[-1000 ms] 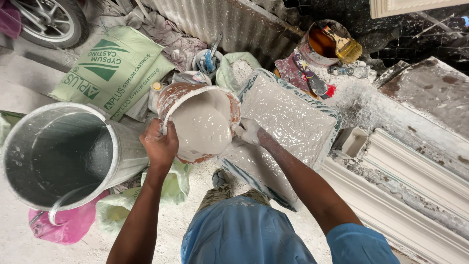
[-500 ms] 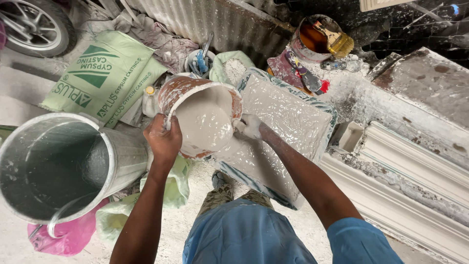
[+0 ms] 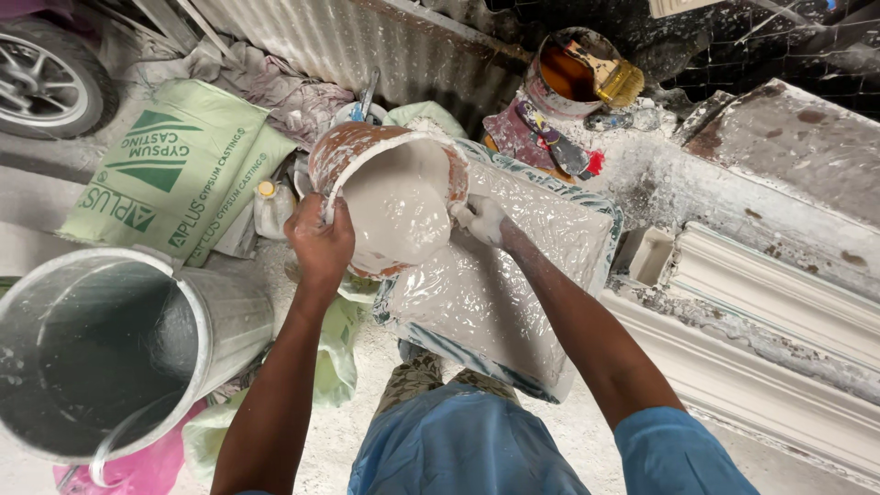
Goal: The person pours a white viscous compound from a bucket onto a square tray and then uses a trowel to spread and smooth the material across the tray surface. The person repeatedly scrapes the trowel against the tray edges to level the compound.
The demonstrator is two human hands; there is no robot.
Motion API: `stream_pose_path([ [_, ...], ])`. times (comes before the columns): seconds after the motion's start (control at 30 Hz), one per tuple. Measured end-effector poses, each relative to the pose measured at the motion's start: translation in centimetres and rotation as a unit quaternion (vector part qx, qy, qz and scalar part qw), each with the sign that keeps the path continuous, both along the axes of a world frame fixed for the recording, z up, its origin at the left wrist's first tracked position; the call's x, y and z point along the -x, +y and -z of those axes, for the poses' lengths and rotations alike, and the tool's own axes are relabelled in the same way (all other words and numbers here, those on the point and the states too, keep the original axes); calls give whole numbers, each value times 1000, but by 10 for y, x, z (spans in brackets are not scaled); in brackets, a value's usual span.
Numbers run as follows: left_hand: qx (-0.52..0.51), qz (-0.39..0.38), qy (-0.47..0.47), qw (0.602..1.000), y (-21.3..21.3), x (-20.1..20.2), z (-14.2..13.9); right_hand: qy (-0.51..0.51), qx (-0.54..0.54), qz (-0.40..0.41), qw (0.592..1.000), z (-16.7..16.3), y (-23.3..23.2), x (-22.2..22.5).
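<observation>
My left hand (image 3: pixel 321 240) grips the near rim of a reddish plastic bowl (image 3: pixel 385 197) filled with wet white plaster. The bowl is tilted toward a rectangular mould (image 3: pixel 513 284) with a patterned, plaster-coated surface and a blue-green edge. My right hand (image 3: pixel 478 218), smeared white with plaster, sits at the bowl's right rim, just over the mould's upper part. Whether that hand grips the rim or only touches it is unclear.
A large white bucket (image 3: pixel 101 348) stands at lower left. Green plaster sacks (image 3: pixel 174 179) lie behind it, next to a car wheel (image 3: pixel 46 78). A tin with a brush (image 3: pixel 577 69) sits at the back. White cornice mouldings (image 3: pixel 779 302) run along the right. A corrugated metal sheet (image 3: pixel 385 46) stands behind.
The bowl has stayed tilted over the mould, with both hands holding their places on it. The view has shifted slightly, bringing the bucket lower left.
</observation>
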State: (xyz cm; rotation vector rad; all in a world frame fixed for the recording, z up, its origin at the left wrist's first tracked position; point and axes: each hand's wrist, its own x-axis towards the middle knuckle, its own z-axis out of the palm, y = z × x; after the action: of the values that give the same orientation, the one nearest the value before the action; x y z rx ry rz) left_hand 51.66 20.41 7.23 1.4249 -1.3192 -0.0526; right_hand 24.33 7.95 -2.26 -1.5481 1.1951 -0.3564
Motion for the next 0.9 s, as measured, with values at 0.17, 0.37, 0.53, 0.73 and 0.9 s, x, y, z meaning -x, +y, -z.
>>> stream_pose_path([
  [0.17, -8, 23, -4, 1000, -31, 3, -1, -22, -26, 18, 999, 3, -18, 8],
  [0.37, 12, 32, -16, 999, -71, 7, 2, -24, -33, 39, 998, 3, -46, 17],
  [0.53, -2, 54, -16, 998, -104, 8, 1, 11, -23, 51, 998, 3, -67, 21],
  [0.73, -6, 68, -35, 997, -136, 10, 2, -10, -5, 70, 997, 9, -91, 25],
  [0.9, 12, 89, -30, 996, -164, 15, 7, -4, -10, 94, 995, 8, -109, 32],
])
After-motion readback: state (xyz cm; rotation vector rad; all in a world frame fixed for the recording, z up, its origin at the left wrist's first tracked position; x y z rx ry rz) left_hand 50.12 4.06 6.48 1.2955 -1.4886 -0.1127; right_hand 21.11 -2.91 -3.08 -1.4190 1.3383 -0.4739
